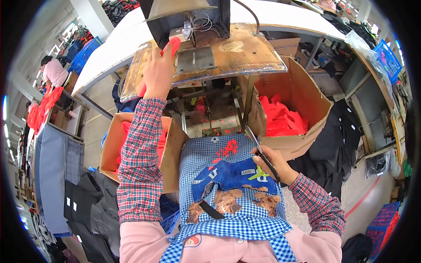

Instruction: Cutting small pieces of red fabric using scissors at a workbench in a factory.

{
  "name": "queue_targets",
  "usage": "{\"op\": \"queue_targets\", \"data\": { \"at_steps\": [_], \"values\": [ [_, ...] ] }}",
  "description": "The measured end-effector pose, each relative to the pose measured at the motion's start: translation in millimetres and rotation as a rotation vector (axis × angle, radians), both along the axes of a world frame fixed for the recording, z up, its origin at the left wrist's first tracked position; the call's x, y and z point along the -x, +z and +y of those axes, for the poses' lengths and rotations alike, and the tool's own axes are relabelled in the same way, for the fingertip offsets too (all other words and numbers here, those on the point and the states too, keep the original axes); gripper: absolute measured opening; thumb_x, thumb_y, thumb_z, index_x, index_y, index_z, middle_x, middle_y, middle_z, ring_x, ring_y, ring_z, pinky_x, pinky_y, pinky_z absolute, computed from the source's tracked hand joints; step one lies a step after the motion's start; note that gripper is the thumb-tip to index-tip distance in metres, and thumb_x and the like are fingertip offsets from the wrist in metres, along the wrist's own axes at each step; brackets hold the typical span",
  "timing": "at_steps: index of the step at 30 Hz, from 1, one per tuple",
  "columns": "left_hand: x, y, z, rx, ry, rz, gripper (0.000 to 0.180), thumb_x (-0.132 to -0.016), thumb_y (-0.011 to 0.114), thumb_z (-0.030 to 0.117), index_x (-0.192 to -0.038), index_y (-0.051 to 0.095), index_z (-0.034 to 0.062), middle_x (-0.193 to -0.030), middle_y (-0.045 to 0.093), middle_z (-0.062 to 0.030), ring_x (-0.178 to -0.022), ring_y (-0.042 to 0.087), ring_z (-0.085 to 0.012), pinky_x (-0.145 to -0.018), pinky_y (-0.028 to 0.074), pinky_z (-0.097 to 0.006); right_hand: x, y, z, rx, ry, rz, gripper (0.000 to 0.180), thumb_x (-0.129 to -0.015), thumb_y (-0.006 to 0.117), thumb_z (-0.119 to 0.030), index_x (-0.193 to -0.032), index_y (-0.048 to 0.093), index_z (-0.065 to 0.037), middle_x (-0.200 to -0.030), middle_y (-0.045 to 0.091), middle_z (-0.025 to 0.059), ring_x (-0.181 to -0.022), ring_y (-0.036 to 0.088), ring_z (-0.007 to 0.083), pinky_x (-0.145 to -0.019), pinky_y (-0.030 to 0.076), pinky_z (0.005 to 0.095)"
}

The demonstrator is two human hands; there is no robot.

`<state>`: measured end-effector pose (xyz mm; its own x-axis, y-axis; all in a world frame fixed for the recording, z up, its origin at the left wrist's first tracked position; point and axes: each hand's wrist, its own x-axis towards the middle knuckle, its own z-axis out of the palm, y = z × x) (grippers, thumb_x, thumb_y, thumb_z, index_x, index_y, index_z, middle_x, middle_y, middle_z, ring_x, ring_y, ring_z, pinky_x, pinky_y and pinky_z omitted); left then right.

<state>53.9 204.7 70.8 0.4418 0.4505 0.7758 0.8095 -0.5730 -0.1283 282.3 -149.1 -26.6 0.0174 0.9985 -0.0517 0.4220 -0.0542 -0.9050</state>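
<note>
My left hand reaches forward onto a worn wooden machine table and grips a red fabric piece, holding it against the metal plate under the dark machine head. My right hand rests near my lap, closed around a pair of black scissors whose blades point up and to the left. A blue checked apron covers my lap, with small red scraps on it.
A cardboard box with red fabric pieces stands at the right of the machine, and another cardboard box with red pieces at the left. Dark garments pile at lower left. A person in pink works far left. Blue crates stand at right.
</note>
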Motion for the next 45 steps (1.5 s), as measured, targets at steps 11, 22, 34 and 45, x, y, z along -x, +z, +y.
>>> {"op": "queue_targets", "data": {
  "at_steps": [11, 22, 34, 45],
  "values": [
    [-15, 16, 11, -0.040, 0.030, 0.072, 0.043, -0.088, 0.062, 0.005, -0.131, 0.059, 0.0074, -0.103, 0.057, -0.0126, -0.099, 0.063, -0.0319, -0.078, 0.055, -0.042, 3, 1, -1, -0.019, -0.040, 0.026, 0.022, -0.100, 0.063, -0.021, -0.114, 0.060, -0.004, -0.069, 0.051, 0.0003, -0.064, 0.048, 0.0078, -0.059, 0.041, 0.0266],
    [-6, 8, 4, 0.052, -0.104, -0.079, 0.040, -0.090, 0.064, 0.009, -0.129, 0.063, 0.0119, -0.103, 0.060, -0.0114, -0.099, 0.062, -0.0317, -0.080, 0.054, -0.044, 6, -5, 0, -0.027, -0.026, 0.018, 0.022, -0.099, 0.065, -0.020, -0.113, 0.061, -0.004, -0.070, 0.050, -0.0014, -0.064, 0.046, 0.0064, -0.058, 0.039, 0.0260],
    [-1, 5, -4, 0.092, -0.170, -0.170, 0.035, -0.090, 0.067, 0.012, -0.125, 0.066, 0.0148, -0.100, 0.061, -0.0093, -0.094, 0.064, -0.0307, -0.078, 0.054, -0.044, 9, -9, -1, -0.010, -0.027, 0.042, 0.021, -0.098, 0.067, -0.019, -0.112, 0.061, -0.005, -0.072, 0.050, -0.0040, -0.064, 0.045, 0.0047, -0.058, 0.039, 0.0238],
    [7, -4, -31, 0.140, -0.330, -0.215, 0.036, -0.090, 0.064, 0.008, -0.126, 0.065, 0.0111, -0.096, 0.062, -0.0112, -0.091, 0.064, -0.0322, -0.077, 0.053, -0.042, 13, -10, -2, -0.028, -0.026, 0.039, 0.030, -0.097, 0.071, -0.027, -0.114, 0.062, -0.005, -0.067, 0.056, 0.0028, -0.061, 0.051, 0.0078, -0.057, 0.043, 0.0271]
  ]
}}
